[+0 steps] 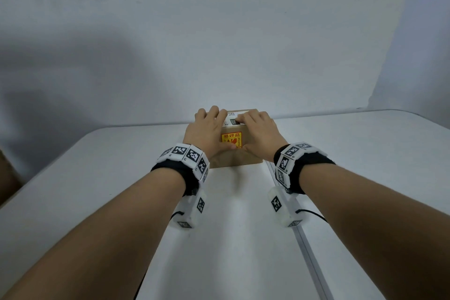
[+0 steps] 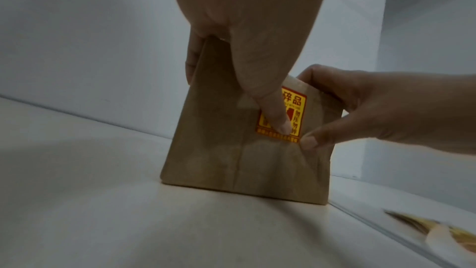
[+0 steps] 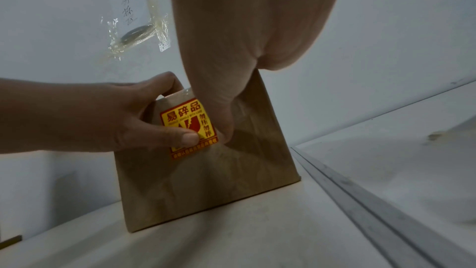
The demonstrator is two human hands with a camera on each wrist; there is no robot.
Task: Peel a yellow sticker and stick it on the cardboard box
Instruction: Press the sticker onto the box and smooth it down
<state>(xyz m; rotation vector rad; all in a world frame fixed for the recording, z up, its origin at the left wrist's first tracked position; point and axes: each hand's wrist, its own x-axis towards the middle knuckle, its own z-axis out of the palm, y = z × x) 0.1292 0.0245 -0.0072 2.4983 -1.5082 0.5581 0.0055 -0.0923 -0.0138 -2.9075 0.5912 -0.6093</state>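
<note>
A small brown cardboard box (image 1: 239, 157) stands on the white table (image 1: 97, 190) close to the wall. A yellow sticker (image 1: 231, 140) with red print lies flat on its near face. My left hand (image 1: 207, 129) drapes its fingers over the box's top left, and its thumb (image 2: 273, 113) presses on the sticker (image 2: 298, 109). My right hand (image 1: 258, 129) clasps the top right of the box. Its thumb (image 3: 224, 125) touches the lower right corner of the sticker (image 3: 185, 117). Both hands hold the box (image 3: 206, 180) between fingers and thumb.
A white printed label (image 1: 235, 118) sits on the box's top. A metal seam (image 1: 306, 238) runs along the table right of the box. A sheet with yellow on it (image 2: 438, 229) lies beyond the seam. A brown object (image 1: 7, 178) shows at the left edge.
</note>
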